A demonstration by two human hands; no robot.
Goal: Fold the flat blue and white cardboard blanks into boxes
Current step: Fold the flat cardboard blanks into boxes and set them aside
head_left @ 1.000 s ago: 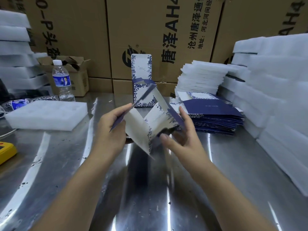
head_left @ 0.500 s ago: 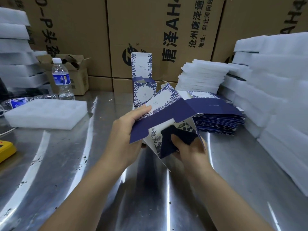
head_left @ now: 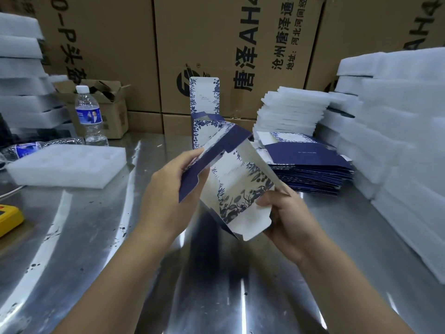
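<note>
Mid-fold on this one. My left hand (head_left: 168,191) has thumb and fingers pinched on the navy side panel of the blank (head_left: 236,184). My right hand (head_left: 291,220) is curled round the bottom end, thumb on the white flap. The blank's up in the air between my hands over the steel table (head_left: 216,285), popped into a loose tube and not squared yet.

So I'd call this the bottom-closing step. Next up is probably tucking that white flap in. That means squaring the tube first and keeping the creases crisp so the tab doesn't buckle.

Counts, going outward:
- One blank in hand.
- One yellow gadget (head_left: 9,216) at the left edge.
- One loose foam slab (head_left: 67,165) on the left.
- One pile (head_left: 310,165) of flat blanks behind my right hand, way too many thin layers to count.
- One finished box (head_left: 204,97) standing behind the blank, lid up.
- Two bottles: one upright bottle (head_left: 89,112) and one flat bottle (head_left: 24,150) lying far left.
- Three foam stacks (head_left: 293,109): left, middle, right.
- One small open carton (head_left: 115,116) behind the upright bottle.
- Big cartons (head_left: 216,32) along the back; can't tell how many, they run out of view.
</note>
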